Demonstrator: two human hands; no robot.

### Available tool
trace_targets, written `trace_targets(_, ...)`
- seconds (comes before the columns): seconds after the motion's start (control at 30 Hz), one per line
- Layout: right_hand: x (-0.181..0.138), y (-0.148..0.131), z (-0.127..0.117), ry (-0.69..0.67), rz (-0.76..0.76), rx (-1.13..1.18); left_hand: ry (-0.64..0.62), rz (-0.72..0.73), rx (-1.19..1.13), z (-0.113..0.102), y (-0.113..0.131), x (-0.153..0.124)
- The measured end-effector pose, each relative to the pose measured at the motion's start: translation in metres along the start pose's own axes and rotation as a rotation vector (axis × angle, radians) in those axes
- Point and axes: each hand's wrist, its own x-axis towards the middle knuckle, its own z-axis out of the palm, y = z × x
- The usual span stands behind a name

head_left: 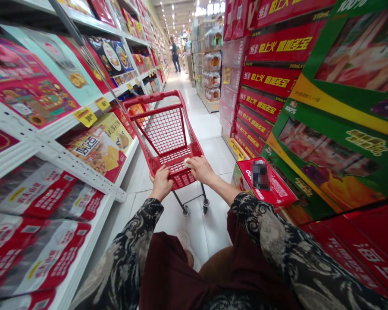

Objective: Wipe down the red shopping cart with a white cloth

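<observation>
A small red shopping cart (168, 129) stands in the supermarket aisle just ahead of me, its wire basket showing nothing inside. My left hand (161, 181) is curled around the cart's near handle bar on the left side. My right hand (200, 168) grips the same bar on the right, with a small pale thing under its fingers that I cannot make out. Both forearms wear dark patterned sleeves.
White shelves (51, 150) with boxed snacks and yellow price tags line the left. Stacked red and green cartons (278, 86) rise on the right, and a red box (265, 181) juts into the aisle near my right arm. A person (175, 54) stands far down the tiled aisle.
</observation>
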Motion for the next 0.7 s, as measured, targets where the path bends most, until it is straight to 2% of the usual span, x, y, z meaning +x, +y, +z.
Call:
trace_targets(0.33,-0.033,-0.01,0.005,0.088,-0.02,0.013,-0.025,0.049,-0.019,-0.009,-0.001,-0.009)
trace_targets(0.43,-0.038,0.001,0.001,0.222,0.046,0.06,-0.04,0.065,-0.02,-0.003,0.006,-0.005)
trace_targets(0.5,-0.036,0.012,-0.007,0.365,0.155,0.075,-0.05,0.078,-0.022,0.002,0.013,-0.001)
trace_targets(0.57,-0.033,0.021,-0.015,0.439,0.253,0.05,-0.066,0.093,-0.025,0.008,0.02,0.003)
trace_targets(0.63,-0.029,0.023,-0.018,0.395,0.269,0.01,-0.086,0.108,-0.024,0.012,0.027,0.006)
trace_targets(0.7,-0.025,0.013,-0.013,0.297,0.204,-0.017,-0.113,0.12,-0.006,0.014,0.032,0.009)
